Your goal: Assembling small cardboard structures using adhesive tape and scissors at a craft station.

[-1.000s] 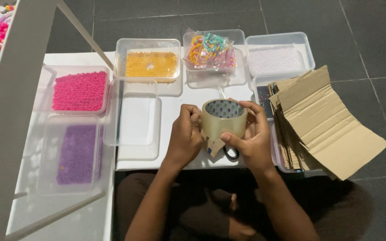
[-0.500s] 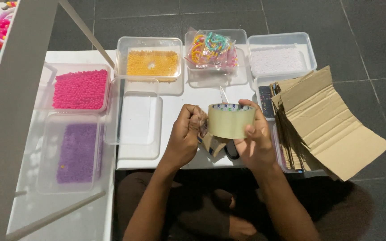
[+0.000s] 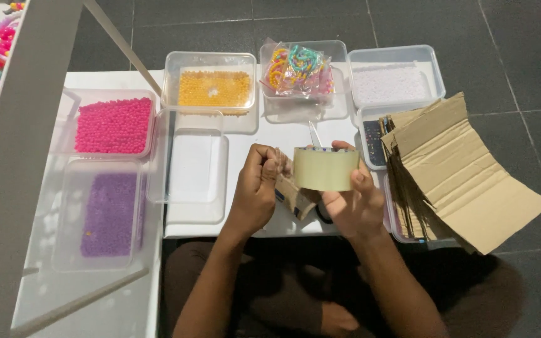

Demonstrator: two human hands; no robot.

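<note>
- Seen from the head camera, a roll of tan packing tape point(image 3: 325, 169) is held on edge above the white table point(image 3: 255, 134), its broad outer band turned toward the viewer.
- The roll is grasped by the right hand point(image 3: 352, 203), with the thumb pressed on its right side and the fingers wrapped behind.
- The left hand point(image 3: 257, 194) is clenched just left of the roll, and a thin clear strip of tape appears to be pinched at its fingertips.
- A small folded piece of cardboard point(image 3: 295, 197) is seen between the two hands, just below the roll.
- Tubs of pink beads point(image 3: 114, 125), orange beads point(image 3: 214, 89) and purple beads point(image 3: 109, 213) lie farther left, and a stack of cardboard sheets point(image 3: 458, 175) lies to the right.
</note>
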